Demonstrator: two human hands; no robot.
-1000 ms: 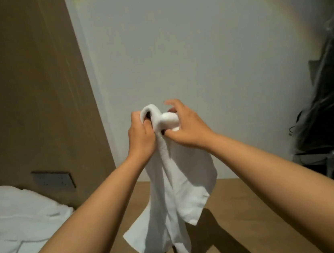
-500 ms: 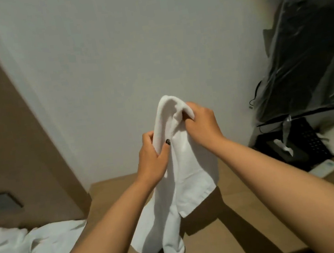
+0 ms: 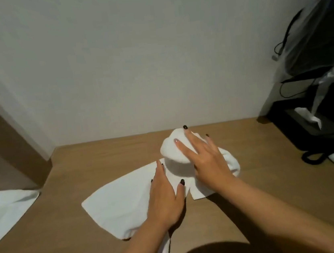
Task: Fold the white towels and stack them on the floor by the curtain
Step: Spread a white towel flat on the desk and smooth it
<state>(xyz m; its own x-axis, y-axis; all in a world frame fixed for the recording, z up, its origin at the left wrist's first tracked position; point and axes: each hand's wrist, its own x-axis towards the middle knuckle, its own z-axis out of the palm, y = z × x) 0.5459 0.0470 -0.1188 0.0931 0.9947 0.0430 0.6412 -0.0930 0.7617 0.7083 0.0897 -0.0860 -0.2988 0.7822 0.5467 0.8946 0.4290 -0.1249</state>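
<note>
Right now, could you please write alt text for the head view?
Two bare hands press a white towel onto a wooden surface: the left hand flat on its spread part, the right hand on its bunched end. A black phone sits right.

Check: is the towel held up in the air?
No, the towel lies on the wooden surface under both flat hands.
</note>
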